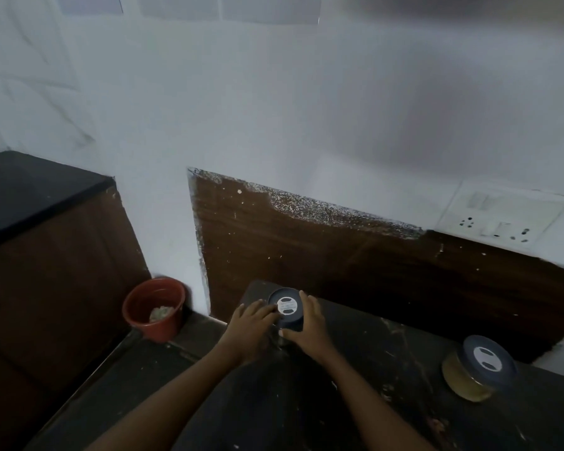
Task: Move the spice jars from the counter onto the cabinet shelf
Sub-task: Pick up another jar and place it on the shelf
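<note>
Two spice jars stand on the dark speckled stone bench (339,405). The left grip (253,324) and right grip (309,323) both clasp the round dark-lidded jar (287,305), hiding its body. The yellow-filled glass jar (481,367) sits well apart on the right, blurred.

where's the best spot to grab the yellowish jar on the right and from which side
Likely by the dark lid, from above: the yellowish jar is short and wide, sits alone on the counter with its lid facing up. The right hand, now holding the other jar, is nearest.
</note>
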